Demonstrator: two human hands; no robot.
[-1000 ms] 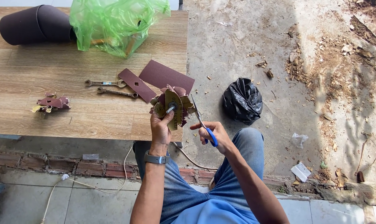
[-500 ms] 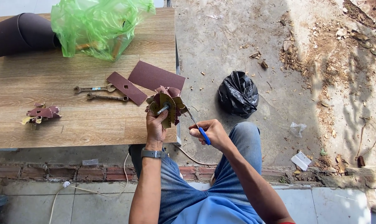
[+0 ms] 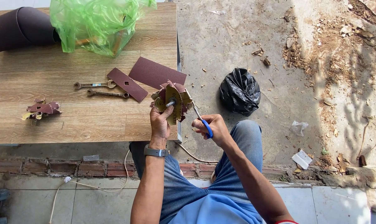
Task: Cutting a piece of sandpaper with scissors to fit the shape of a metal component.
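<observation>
- At the near edge of the wooden table (image 3: 71,120), the person's left hand (image 3: 161,122) is closed around a bundle of brown sandpaper flaps set on a bolt, a flap wheel (image 3: 171,99), held up just off the table's corner with the thumb pressed on its yellowish front strip.
- Just right of it, the right hand (image 3: 210,126) is curled through the blue handles of a pair of scissors (image 3: 200,118); the blades point up and to the left, and their tips reach the flap wheel's right edge.
- How far the blades stand apart cannot be told from this view.
- Judged from the grip, a clean cut calls for a firm pinch near the bolt so the flaps do not spin, with the blades meeting one flap at a time and the left fingers kept behind the cutting line.
- Short, full closes would likely serve better than snips at the tip, since grit paper is stiff and dulls an edge.
- On the table lie two cut sandpaper sheets (image 3: 156,72), two wrenches (image 3: 100,89), a second small flap bundle (image 3: 42,108), a dark sandpaper roll (image 3: 17,27) and a green plastic bag (image 3: 94,23).
</observation>
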